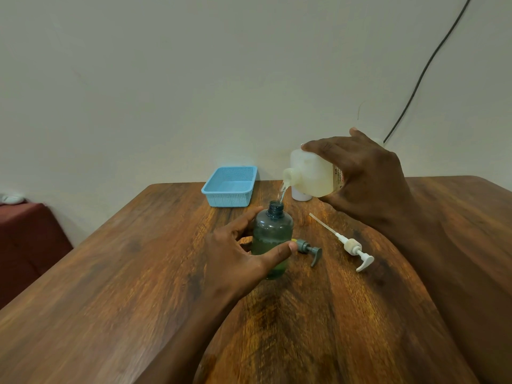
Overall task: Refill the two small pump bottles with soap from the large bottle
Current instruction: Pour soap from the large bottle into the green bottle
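A small grey-green pump bottle (273, 234) stands upright and uncapped in the middle of the wooden table (138, 273). My left hand (238, 253) grips its body with thumb and fingers curled round it. My right hand (363, 176) holds the large pale bottle (310, 173) tipped on its side above it. A thin clear stream of soap (282, 193) runs from its mouth into the small bottle's neck. A second small white bottle (300, 195) stands behind, mostly hidden by the large one.
A grey pump head (310, 249) lies just right of the small bottle. A white pump head with its long tube (352, 246) lies farther right. A blue mesh basket (230, 185) sits at the table's far edge. A black cable (424, 70) runs down the wall.
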The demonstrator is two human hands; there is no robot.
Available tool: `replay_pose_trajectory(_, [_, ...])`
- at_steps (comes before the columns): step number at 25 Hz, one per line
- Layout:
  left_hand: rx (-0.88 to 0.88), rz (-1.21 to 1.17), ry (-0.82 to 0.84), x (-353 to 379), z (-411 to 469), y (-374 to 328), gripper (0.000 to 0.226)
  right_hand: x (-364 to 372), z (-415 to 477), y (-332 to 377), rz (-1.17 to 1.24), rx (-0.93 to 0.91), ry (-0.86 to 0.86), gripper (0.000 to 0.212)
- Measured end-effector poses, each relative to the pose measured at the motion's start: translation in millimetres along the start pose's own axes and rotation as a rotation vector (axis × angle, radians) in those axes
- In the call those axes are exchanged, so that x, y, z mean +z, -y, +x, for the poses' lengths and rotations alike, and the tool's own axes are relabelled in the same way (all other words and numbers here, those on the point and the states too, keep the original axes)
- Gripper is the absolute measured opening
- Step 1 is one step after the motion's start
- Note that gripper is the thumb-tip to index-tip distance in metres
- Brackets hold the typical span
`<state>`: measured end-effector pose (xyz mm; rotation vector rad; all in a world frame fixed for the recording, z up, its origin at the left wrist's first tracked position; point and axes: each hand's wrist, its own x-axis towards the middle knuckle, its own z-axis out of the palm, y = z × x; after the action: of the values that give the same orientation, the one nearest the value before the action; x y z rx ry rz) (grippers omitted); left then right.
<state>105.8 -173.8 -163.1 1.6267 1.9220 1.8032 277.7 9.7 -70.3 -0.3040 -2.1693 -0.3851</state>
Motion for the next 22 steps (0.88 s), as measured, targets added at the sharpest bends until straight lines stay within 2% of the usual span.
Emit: replay_pose_trajectory(22, [-0.005, 0.004, 0.003, 1.0, -0.7, 0.6, 0.081, -1.4, 0.9, 0.5, -0.002, -0.009, 0.01, 0.083])
